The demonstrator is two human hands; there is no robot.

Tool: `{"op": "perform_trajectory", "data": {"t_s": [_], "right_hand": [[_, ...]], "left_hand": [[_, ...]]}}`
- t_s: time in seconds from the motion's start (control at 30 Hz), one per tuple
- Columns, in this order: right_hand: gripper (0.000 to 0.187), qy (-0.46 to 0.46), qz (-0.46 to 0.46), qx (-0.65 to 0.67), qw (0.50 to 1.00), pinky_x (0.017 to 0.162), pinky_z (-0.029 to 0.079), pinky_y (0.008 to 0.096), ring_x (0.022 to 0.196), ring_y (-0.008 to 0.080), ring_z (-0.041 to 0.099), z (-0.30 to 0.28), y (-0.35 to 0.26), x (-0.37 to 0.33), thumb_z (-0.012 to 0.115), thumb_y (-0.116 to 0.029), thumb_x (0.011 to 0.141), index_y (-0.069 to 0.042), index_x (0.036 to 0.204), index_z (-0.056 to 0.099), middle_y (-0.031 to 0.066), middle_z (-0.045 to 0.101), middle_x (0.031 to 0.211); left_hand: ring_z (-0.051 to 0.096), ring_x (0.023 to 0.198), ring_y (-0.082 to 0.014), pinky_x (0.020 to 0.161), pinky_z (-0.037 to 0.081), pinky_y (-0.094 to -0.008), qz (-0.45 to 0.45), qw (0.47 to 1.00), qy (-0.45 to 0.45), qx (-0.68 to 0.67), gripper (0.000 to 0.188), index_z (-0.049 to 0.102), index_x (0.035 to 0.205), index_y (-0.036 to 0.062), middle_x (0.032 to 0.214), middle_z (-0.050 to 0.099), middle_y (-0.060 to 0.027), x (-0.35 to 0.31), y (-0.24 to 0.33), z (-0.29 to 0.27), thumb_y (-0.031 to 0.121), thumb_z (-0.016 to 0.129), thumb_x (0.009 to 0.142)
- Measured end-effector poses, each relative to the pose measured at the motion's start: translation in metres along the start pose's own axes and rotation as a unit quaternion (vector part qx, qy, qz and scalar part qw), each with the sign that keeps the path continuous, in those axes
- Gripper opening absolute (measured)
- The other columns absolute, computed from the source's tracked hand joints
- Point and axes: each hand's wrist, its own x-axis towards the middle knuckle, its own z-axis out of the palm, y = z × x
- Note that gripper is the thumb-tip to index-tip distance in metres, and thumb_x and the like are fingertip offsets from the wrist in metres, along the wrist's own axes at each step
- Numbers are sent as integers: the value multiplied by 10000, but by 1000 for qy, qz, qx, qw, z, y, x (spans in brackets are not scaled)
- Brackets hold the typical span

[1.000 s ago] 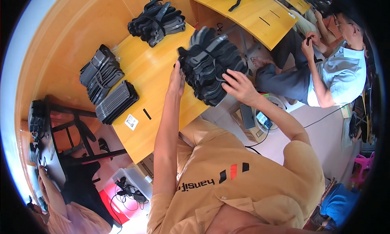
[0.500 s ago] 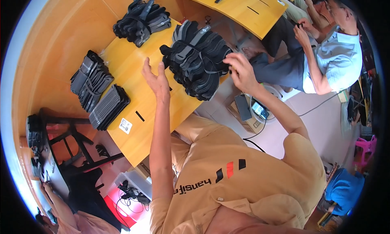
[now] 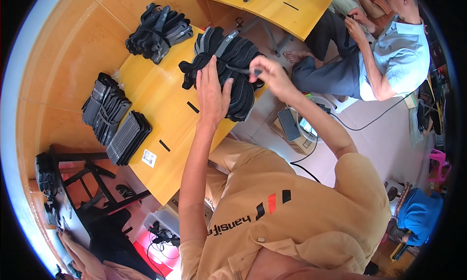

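Observation:
A thick bundle of folded black and grey fabric bands (image 3: 241,102) lies on the yellow wooden table (image 3: 177,117), with a dark tie strap (image 3: 233,66) running across it. My left hand (image 3: 212,97) rests against the near-left side of this bundle, its fingers stretched out. At the bundle's right side, my right hand (image 3: 273,78) is closed, pinching a dark strap end between thumb and fingers. My fingers hide part of that strap.
Another tied bundle (image 3: 158,34) stands at the table's far corner. Along the left edge sit a tied bundle (image 3: 104,107) and a neat stack of dark bands (image 3: 129,136). A phone (image 3: 289,124) lies on a box right of the table. A seated person (image 3: 394,61) works at right.
My left hand has come in from the left onto the bundle. My right hand has moved left with the strap end pulled over the bundle's side.

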Motion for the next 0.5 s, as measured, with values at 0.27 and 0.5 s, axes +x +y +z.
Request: {"op": "perform_trajectory", "data": {"t_s": [0.27, 0.5], "right_hand": [[186, 9, 78, 117, 990, 525, 371, 203, 521, 28, 363, -17, -35, 35, 452, 42, 726, -19, 870, 552, -24, 486, 711], [156, -73, 119, 26, 990, 462, 287, 175, 530, -10, 346, -11, -68, 62, 461, 50, 760, -33, 864, 543, -38, 514, 763]], "left_hand": [[322, 1266, -373, 1027, 199, -569, -54, 986, 11, 159, 1025, 301, 1336, -62, 1334, 367, -229, -1, 27, 14, 477, 773, 604], [257, 1297, -396, 958, 214, -648, -111, 963, -48, 241, 1120, 339, 1348, 12, 1364, 326, -247, 4, 31, 18, 579, 789, 493]]}}
